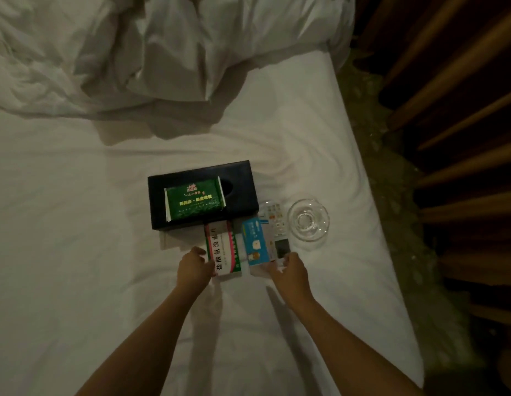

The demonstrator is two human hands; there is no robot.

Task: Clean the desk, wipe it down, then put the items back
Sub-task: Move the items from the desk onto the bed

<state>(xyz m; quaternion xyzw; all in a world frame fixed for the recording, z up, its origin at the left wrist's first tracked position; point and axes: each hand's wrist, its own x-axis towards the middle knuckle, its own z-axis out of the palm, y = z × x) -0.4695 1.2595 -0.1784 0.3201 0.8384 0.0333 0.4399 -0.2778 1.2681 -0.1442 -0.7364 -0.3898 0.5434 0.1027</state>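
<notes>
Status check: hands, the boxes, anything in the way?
Left hand on the white medicine box; right hand at the blue box. Both on the bed sheet. Glass ashtray close right.

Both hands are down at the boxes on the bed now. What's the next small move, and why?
Probably close both hands and lift the boxes together. The left hand touches the white and red box, the right hand is at the near end of the blue box, and neither looks clamped yet. The glass ashtray sits apart, so it can wait.
</notes>
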